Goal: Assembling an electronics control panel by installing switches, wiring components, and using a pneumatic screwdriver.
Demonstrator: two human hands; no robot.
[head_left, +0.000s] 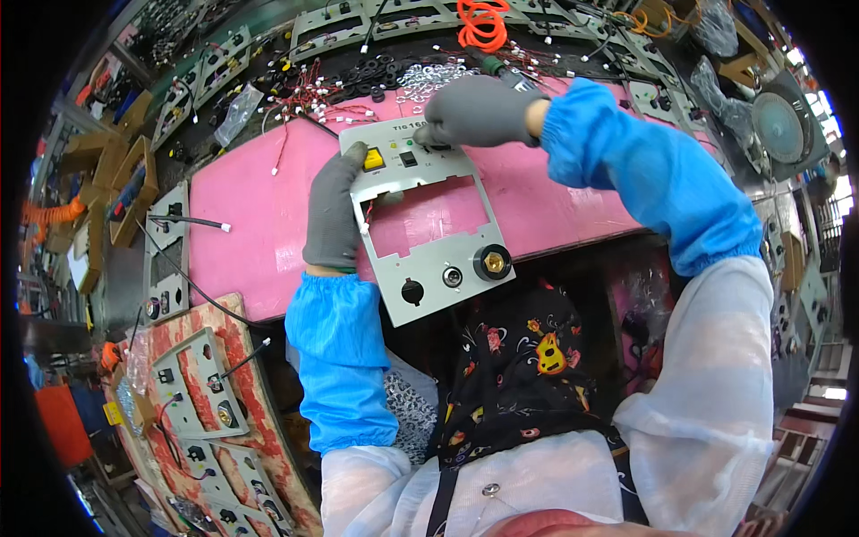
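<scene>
One panel (420, 270) has its top between left fingers (354, 158) and right fingers (438, 132).

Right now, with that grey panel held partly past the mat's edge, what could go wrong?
The grey panel overhangs the front edge of the pink mat, so it might drop if the left hand loosens. The right hand is close to loose silver rings and could scatter them.
</scene>
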